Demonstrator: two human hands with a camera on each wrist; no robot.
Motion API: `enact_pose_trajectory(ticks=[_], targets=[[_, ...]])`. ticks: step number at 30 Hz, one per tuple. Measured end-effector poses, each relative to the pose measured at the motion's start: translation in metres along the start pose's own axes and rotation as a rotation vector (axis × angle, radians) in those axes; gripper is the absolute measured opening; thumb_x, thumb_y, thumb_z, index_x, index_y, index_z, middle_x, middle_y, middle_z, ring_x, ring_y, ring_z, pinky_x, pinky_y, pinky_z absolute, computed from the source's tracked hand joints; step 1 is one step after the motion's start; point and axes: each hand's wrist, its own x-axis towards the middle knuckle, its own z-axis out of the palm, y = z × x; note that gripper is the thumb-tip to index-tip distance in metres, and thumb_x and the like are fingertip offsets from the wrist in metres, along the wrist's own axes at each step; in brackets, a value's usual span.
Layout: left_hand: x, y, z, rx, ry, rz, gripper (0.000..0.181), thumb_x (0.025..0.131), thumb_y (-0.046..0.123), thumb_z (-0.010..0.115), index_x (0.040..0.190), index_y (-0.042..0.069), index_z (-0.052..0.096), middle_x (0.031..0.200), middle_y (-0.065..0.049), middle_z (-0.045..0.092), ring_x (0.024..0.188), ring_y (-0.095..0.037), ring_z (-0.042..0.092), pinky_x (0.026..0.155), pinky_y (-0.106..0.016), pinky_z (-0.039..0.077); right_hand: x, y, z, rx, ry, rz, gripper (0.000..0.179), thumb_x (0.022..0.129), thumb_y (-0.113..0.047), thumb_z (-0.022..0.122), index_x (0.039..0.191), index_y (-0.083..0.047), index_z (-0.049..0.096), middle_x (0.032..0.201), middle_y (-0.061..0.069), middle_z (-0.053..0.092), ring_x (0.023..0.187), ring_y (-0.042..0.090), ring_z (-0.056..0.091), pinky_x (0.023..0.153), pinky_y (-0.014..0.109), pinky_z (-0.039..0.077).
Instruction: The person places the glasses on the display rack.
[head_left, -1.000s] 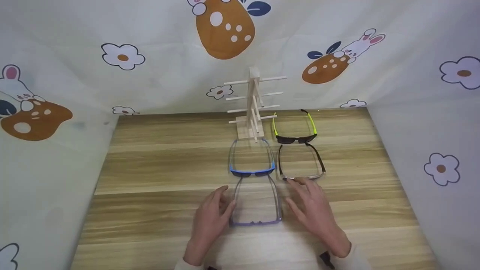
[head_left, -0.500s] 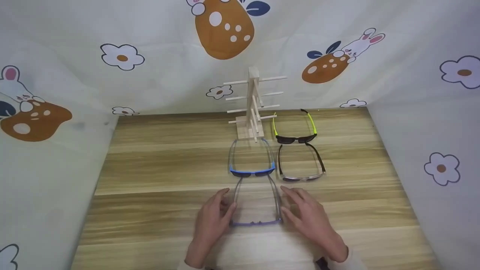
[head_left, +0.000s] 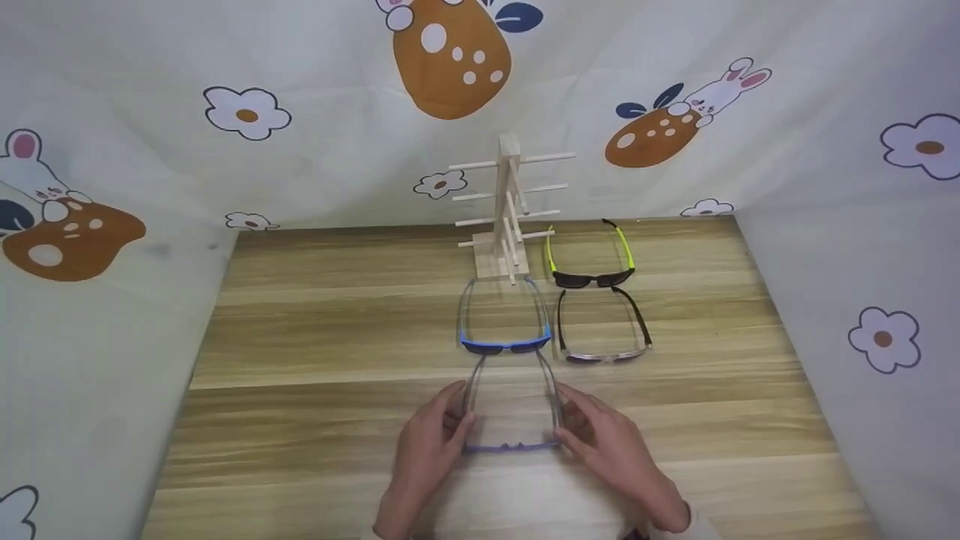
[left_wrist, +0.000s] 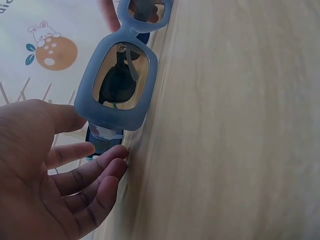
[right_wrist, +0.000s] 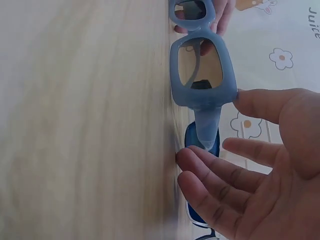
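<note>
Pale blue-grey framed sunglasses (head_left: 512, 448) lie at the front of the table, lenses towards me, arms unfolded and pointing away. My left hand (head_left: 427, 454) is at their left side; in the left wrist view its thumb (left_wrist: 67, 117) meets or nearly meets the frame edge, and its other fingers are loosely bent beside the temple. On the other side, my right hand (head_left: 611, 450) lies likewise, its thumb (right_wrist: 260, 102) at the frame's corner in the right wrist view and its fingers (right_wrist: 220, 175) spread below. Neither hand pinches the sunglasses.
Blue sunglasses (head_left: 505, 346) lie just behind, near a wooden peg stand (head_left: 506, 202). To the right are black-armed sunglasses with a clear frame (head_left: 606, 357) and yellow-green and black sunglasses (head_left: 592, 280). A patterned cloth (head_left: 322, 165) borders the wooden table (head_left: 315, 337).
The right hand has drawn back from the clear-framed sunglasses and moved left to the side of the blue-grey ones. The left hand has shifted only slightly, staying beside them.
</note>
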Motion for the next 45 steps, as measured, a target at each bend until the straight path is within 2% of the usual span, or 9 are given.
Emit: enact_pose_trajectory(ticks=[4, 7, 11, 16, 23, 30, 35, 37, 45], targets=[[-0.004, -0.004, 0.001, -0.035, 0.029, 0.039, 0.048, 0.104, 0.027, 0.081, 0.149, 0.018, 0.068, 0.094, 0.011, 0.072, 0.086, -0.006, 0.069, 0.079, -0.033, 0.061, 0.0, 0.003, 0.002, 0.083, -0.012, -0.018, 0.066, 0.099, -0.021, 0.086, 0.159, -0.013, 0.06, 0.113, -0.001, 0.077, 0.09, 0.006, 0.073, 0.08, 0.032, 0.064], [-0.005, -0.007, 0.001, -0.083, 0.024, 0.047, 0.048, 0.104, 0.027, 0.081, 0.149, 0.017, 0.068, 0.091, 0.011, 0.071, 0.084, -0.006, 0.068, 0.079, -0.032, 0.06, 0.0, 0.004, 0.003, 0.124, -0.012, -0.039, 0.064, 0.099, -0.018, 0.086, 0.158, -0.009, 0.061, 0.112, 0.003, 0.078, 0.086, 0.007, 0.073, 0.076, 0.029, 0.064], [-0.005, -0.009, -0.002, -0.162, -0.03, -0.01, 0.054, 0.101, 0.027, 0.084, 0.15, 0.013, 0.067, 0.091, 0.009, 0.073, 0.085, -0.008, 0.068, 0.081, -0.031, 0.06, 0.0, 0.005, 0.003, 0.137, -0.018, -0.04, 0.061, 0.099, -0.018, 0.085, 0.156, -0.013, 0.064, 0.112, 0.002, 0.078, 0.088, 0.008, 0.073, 0.077, 0.029, 0.064], [-0.004, -0.011, -0.003, -0.236, -0.088, -0.071, 0.058, 0.099, 0.024, 0.086, 0.151, 0.009, 0.065, 0.093, 0.006, 0.076, 0.087, -0.011, 0.07, 0.082, -0.03, 0.06, -0.001, 0.007, 0.004, 0.16, -0.03, -0.072, 0.049, 0.102, -0.019, 0.082, 0.149, -0.014, 0.071, 0.115, 0.0, 0.079, 0.094, 0.01, 0.073, 0.082, 0.031, 0.064], [-0.006, -0.014, -0.006, -0.307, -0.138, -0.079, 0.058, 0.1, 0.025, 0.085, 0.154, 0.015, 0.065, 0.097, 0.006, 0.078, 0.092, -0.013, 0.072, 0.088, -0.033, 0.06, -0.002, 0.009, 0.005, 0.165, -0.015, -0.092, 0.035, 0.101, -0.016, 0.082, 0.136, -0.01, 0.079, 0.107, -0.003, 0.079, 0.088, 0.007, 0.072, 0.077, 0.028, 0.063], [-0.006, -0.017, -0.01, -0.362, -0.158, -0.051, 0.054, 0.102, 0.022, 0.082, 0.153, 0.015, 0.066, 0.101, 0.004, 0.082, 0.094, -0.012, 0.074, 0.09, -0.031, 0.059, -0.002, 0.009, 0.004, 0.184, -0.028, -0.077, 0.036, 0.103, -0.017, 0.081, 0.138, -0.01, 0.078, 0.11, -0.003, 0.081, 0.087, 0.008, 0.073, 0.076, 0.027, 0.064], [-0.008, -0.022, -0.01, -0.399, -0.143, 0.031, 0.051, 0.103, 0.016, 0.08, 0.151, 0.008, 0.066, 0.099, 0.0, 0.084, 0.092, -0.014, 0.076, 0.089, -0.031, 0.061, -0.004, 0.008, 0.004, 0.173, -0.033, -0.083, 0.043, 0.101, -0.024, 0.084, 0.14, -0.009, 0.076, 0.115, -0.002, 0.081, 0.093, 0.01, 0.073, 0.081, 0.03, 0.064], [-0.009, -0.023, -0.01, -0.404, -0.14, 0.043, 0.05, 0.103, 0.016, 0.08, 0.15, 0.007, 0.067, 0.099, -0.001, 0.084, 0.092, -0.014, 0.077, 0.089, -0.031, 0.061, -0.004, 0.008, 0.003, 0.173, -0.04, -0.078, 0.047, 0.099, -0.027, 0.086, 0.141, -0.008, 0.076, 0.119, -0.002, 0.081, 0.095, 0.011, 0.074, 0.084, 0.031, 0.064], [-0.008, -0.023, -0.012, -0.399, -0.156, 0.003, 0.052, 0.102, 0.018, 0.081, 0.151, 0.011, 0.067, 0.1, -0.001, 0.084, 0.091, -0.013, 0.078, 0.088, -0.029, 0.062, -0.005, 0.009, 0.002, 0.141, -0.058, -0.051, 0.061, 0.092, -0.035, 0.092, 0.144, -0.009, 0.074, 0.127, -0.003, 0.081, 0.1, 0.012, 0.074, 0.092, 0.033, 0.064]])
